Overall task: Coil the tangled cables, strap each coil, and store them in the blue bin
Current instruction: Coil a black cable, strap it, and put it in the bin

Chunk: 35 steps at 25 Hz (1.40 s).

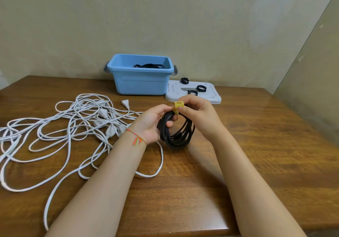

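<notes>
Fingers of your left hand [153, 124] grip the coiled black cable [177, 132]. Your right hand [197, 113] fingers pinch the yellow strap [178, 105] on it.

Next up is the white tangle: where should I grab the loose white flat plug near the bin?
Pinch the white flat plug across its narrow sides, coming from above. It lies flat on the wooden table, apart from the tangled white cables, its cord trailing back toward them.
</notes>
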Tool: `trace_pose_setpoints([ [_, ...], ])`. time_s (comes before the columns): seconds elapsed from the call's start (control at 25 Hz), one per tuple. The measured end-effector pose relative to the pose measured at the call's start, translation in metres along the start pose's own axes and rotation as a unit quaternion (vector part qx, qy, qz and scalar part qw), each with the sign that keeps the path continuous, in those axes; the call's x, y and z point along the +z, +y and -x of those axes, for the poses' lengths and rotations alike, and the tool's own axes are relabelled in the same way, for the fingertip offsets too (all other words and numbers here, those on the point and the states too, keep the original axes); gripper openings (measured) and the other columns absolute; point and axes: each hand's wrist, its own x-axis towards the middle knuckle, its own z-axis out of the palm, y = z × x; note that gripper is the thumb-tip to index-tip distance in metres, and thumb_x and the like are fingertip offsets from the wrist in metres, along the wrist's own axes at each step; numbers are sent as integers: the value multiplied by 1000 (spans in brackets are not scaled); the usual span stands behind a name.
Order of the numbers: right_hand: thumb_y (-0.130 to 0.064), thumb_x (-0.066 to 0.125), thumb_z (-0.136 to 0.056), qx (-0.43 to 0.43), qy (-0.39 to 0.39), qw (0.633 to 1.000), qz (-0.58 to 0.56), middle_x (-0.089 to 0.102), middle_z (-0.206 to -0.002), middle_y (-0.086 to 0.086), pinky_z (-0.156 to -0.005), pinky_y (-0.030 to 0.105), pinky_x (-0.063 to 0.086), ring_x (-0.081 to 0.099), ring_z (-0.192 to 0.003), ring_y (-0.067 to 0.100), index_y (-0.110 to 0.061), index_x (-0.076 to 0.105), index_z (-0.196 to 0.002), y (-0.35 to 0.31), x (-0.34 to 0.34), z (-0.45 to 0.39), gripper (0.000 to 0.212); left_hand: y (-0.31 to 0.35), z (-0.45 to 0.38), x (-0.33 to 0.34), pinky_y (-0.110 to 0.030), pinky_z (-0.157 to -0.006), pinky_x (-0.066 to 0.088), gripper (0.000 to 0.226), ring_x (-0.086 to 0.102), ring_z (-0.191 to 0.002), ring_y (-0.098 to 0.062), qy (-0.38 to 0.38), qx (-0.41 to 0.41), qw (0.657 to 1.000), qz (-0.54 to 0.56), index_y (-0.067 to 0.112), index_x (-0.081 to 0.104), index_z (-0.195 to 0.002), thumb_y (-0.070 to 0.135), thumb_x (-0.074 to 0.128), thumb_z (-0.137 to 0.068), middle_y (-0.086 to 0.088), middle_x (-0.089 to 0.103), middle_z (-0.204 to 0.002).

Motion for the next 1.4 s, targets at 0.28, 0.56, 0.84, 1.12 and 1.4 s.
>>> trace_pose_setpoints([
  [0.28, -9, 73, -85, -12, -2, 999, 42, 67, -103, 10, -95, 33, 51, 64, -102, 13, -10, 74, -91, -3, -1, 5, 6, 0, -1, -1, -23, -62, 36, 18, 48, -51, -8, -1, -12, 1000, 22, 11, 63, -101, 24, 54, -93, -1, 60, -74],
  [0.56, -24, 83, -76, 7, 28, 989, 145, 50, -101, 5, -86, 27, 42, 49, -101, 17, -27, 79, -89, 6, -1, -2, 13, -3, -3, 1, -24, -60, 34, 28, 45, -49, -11, 56, 20, 995, 77, 10, 63, -115, 23, 58, -90, -3, 57, -65],
  [0.84, -9, 59, -92, 74, 0, 996, -39, 73, -82, 12, -61, 24, 47, 60, -65, 21, -8, 75, -96, 1, 4, 7, 16, -8, -12, 5, -21, -49, 35, 11, 45, -43, -8, 89, 97, 991, -15, 9, 58, -97, 20, 59, -96, -1, 56, -61],
  [1.12, -11, 65, -94, 127, 27, 986, -100, 72, -78, 12, -67, 34, 54, 66, -68, 24, -5, 63, -106, 3, 11, 8, 13, -9, -15, -1, -31, -72, 44, 21, 50, -55, -14, 100, 89, 991, -11, 8, 66, -73, 22, 70, -88, -7, 57, -67],
  [1.4, 0, 65, -92, 174, 6, 983, -65, 70, -75, 12, -60, 30, 52, 68, -65, 24, -7, 51, -99, 6, 11, 8, 17, -4, -6, 2, -31, -68, 48, 12, 52, -51, -14, 109, 112, 987, -25, 5, 62, -79, 10, 67, -89, -8, 58, -66],
])
